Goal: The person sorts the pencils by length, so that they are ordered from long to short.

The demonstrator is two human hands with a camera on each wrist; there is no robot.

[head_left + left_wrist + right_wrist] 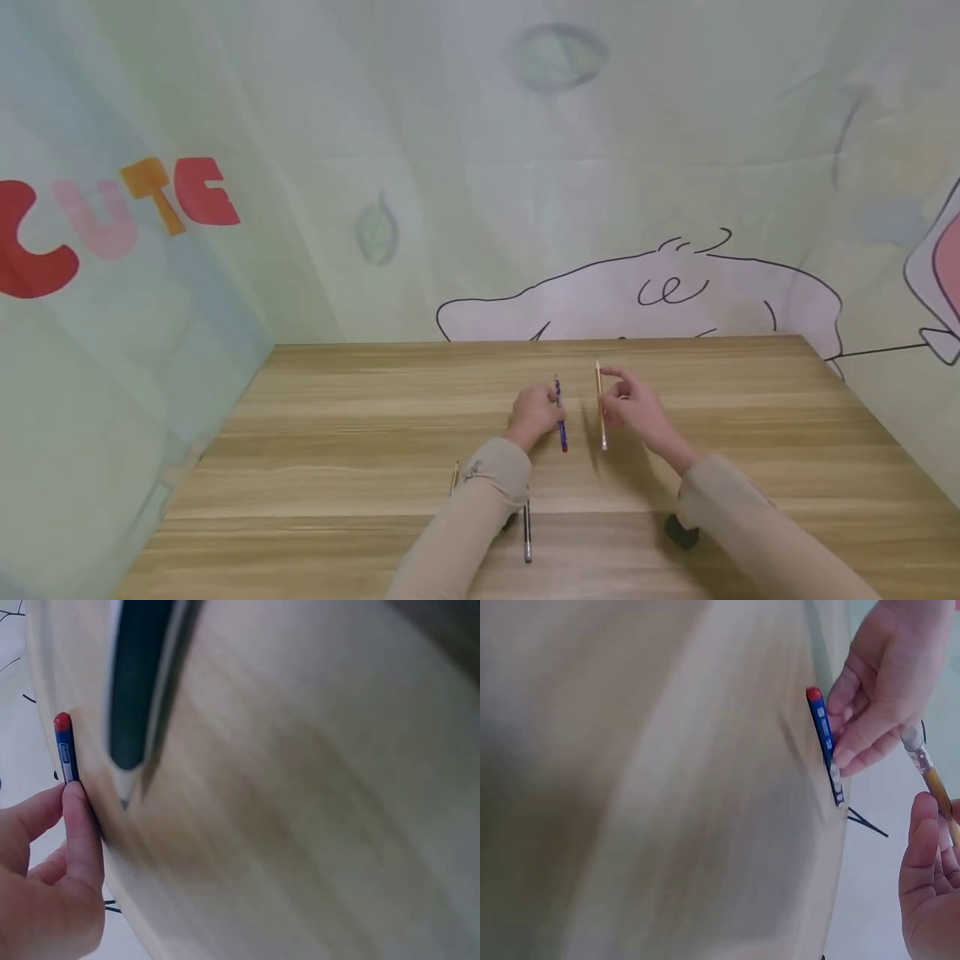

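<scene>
My left hand (534,412) pinches a blue pencil (563,435) with a red end between thumb and fingers, near the middle of the table. The red end points toward me in the head view; the same blue pencil (66,754) shows in the left wrist view. To its right, my right hand (633,410) pinches a yellow-brown pencil (599,383) with a white eraser in a silvery band, eraser end toward me. In the right wrist view, the yellow-brown pencil (935,787) and the blue pencil (823,731) are apart.
A dark pencil (528,533) lies near my left forearm, and a gold-tipped pencil (454,473) is partly hidden by that sleeve. A dark green block (681,532) sits beside my right sleeve; another dark object (510,522) is mostly covered. A printed curtain (337,125) hangs behind the table.
</scene>
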